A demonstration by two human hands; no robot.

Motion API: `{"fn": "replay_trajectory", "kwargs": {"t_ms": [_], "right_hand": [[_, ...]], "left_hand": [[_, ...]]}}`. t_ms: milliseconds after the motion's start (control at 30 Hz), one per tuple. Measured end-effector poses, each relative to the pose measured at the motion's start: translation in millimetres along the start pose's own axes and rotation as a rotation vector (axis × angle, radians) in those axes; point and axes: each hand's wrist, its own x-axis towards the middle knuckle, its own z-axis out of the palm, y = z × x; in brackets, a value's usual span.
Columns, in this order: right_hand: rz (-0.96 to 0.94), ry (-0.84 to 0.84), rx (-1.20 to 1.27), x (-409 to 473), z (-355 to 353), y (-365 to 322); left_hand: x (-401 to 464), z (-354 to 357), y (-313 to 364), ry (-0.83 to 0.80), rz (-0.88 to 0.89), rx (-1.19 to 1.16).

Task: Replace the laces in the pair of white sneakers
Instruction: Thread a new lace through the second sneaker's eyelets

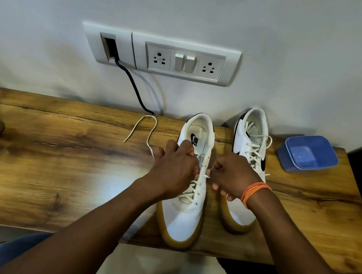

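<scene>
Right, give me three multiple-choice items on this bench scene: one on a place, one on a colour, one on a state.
1. Where does the blue tub sit?
A. right of both sneakers
B. between the sneakers
C. left of the loose lace end

2. What colour are the bands on the right wrist?
A. green
B. orange
C. black

3. How far is the left sneaker laced?
A. fully laced and tied
B. no lace at all
C. laced over the lower eyelets only

Answers:
1 A, the tub stands at the bench's right end, beyond the right sneaker.
2 B, orange bands circle that wrist.
3 C, the lace crosses near the toe, while the left hand and right hand work at mid-height and an end trails left.
</scene>
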Motion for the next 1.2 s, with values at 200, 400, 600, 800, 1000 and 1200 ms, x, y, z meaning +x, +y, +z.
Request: {"fn": "replay_trajectory", "kwargs": {"t_ms": [200,400,600,800,1000,1200], "right_hand": [[0.040,-0.120,0.136,-2.3,-5.6,-0.5],[0.214,-0.011,0.041,3.9,-42.2,32.1],[0.171,0.148,0.043,-2.8,-56.6,43.7],[-0.106,0.075,0.044,-2.2,-8.6,3.9],[-0.028,-0.034,0.043,1.8,-4.6,5.3],[0.001,-0.040,0.001,4.0,-13.7,11.8]], "left_hand": [[0.5,-1.1,1.0,-0.002,0.002,-0.002],[0.6,-2.2,-0.7,-0.012,0.001,-0.047],[0.8,-1.6,-0.6,-0.006,0.001,-0.043],[0.5,-4.7,1.3,-0.027,-0.020,-0.048],[0.0,-5.8,1.1,-0.024,-0.017,-0.058],[1.1,-4.3,0.4,-0.021,-0.020,-0.060]]}}
